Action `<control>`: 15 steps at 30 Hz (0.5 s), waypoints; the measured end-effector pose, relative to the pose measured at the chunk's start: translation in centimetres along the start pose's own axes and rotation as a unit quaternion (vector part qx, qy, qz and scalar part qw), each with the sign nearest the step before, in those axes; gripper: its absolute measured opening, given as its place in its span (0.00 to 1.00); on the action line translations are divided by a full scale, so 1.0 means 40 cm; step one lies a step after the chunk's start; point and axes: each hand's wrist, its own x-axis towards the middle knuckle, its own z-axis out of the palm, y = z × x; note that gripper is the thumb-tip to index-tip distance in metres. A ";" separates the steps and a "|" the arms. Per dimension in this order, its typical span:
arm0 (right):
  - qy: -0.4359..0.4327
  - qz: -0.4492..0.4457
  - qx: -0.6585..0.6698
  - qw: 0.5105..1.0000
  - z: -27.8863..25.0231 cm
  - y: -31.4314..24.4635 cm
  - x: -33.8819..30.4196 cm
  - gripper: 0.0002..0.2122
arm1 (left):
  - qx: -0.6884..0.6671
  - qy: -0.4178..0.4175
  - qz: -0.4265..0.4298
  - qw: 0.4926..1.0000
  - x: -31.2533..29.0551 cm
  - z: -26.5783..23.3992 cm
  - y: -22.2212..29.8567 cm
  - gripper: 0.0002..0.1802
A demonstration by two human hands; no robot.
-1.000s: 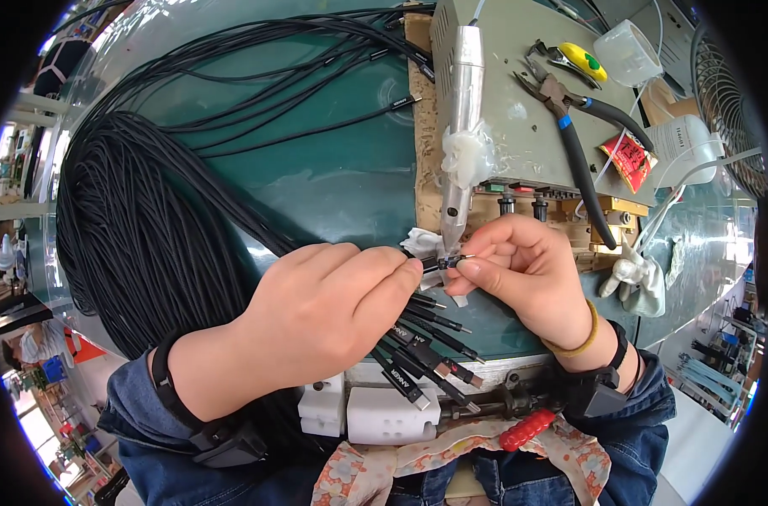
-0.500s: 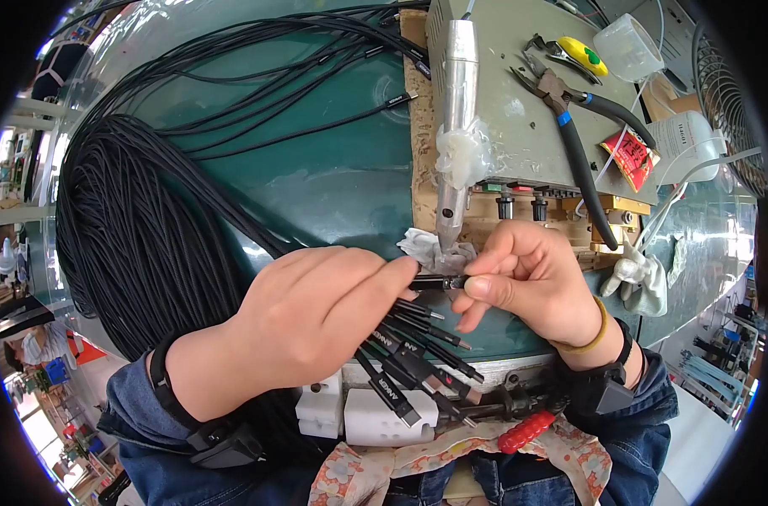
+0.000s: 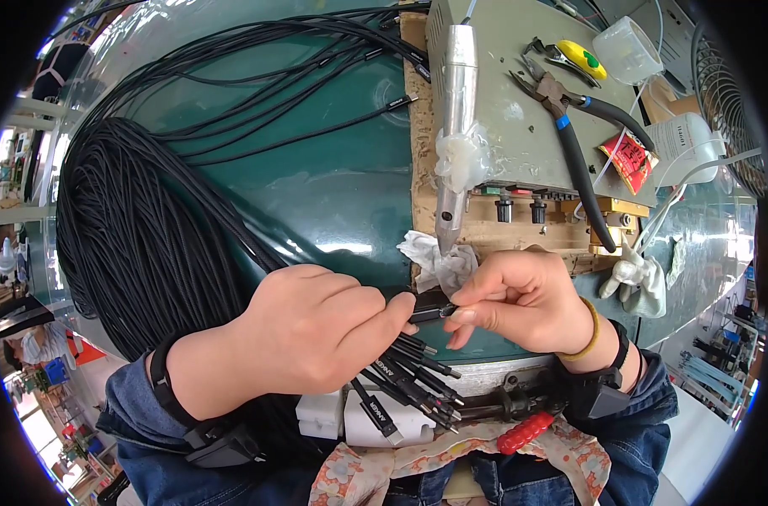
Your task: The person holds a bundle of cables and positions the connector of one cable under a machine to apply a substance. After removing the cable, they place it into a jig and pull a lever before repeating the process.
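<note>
My left hand (image 3: 312,325) is closed around a bunch of black cables. Their plug ends (image 3: 413,384) fan out below its fingers, pointing to the lower right. One black cable connector (image 3: 429,307) sticks out past its thumb toward my right hand (image 3: 527,304). The thumb and forefinger of the right hand pinch the tip of that connector; the fingertips partly cover it. Just above the hands, a metal hot-air nozzle or glue tool (image 3: 453,181), wrapped in clear hardened lumps, points down at a crumpled white tissue (image 3: 439,260).
A large coil of black cable (image 3: 139,244) lies on the green table at left. Pliers (image 3: 565,118), yellow-handled cutters (image 3: 582,59) and a red packet (image 3: 628,158) rest on a grey machine box (image 3: 506,93). A red-handled clamp (image 3: 526,433) sits at the near edge.
Both hands have come slightly lower, toward me, with the connector between them. The fanned plug ends have shifted a little, and the connector appears turned. The nozzle tip stands farther from the hands.
</note>
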 end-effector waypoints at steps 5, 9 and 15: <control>-0.008 0.035 0.031 0.999 -0.002 -0.006 0.001 0.04 | -0.005 -0.008 0.011 1.000 -0.001 -0.002 0.003 0.15; -0.016 -0.015 -0.052 0.998 0.006 -0.011 -0.007 0.04 | -0.001 -0.002 0.007 1.000 -0.001 -0.002 0.006 0.15; 0.048 -0.063 -0.025 0.997 0.017 -0.002 -0.013 0.05 | -0.044 0.010 -0.017 0.999 0.006 0.004 -0.001 0.14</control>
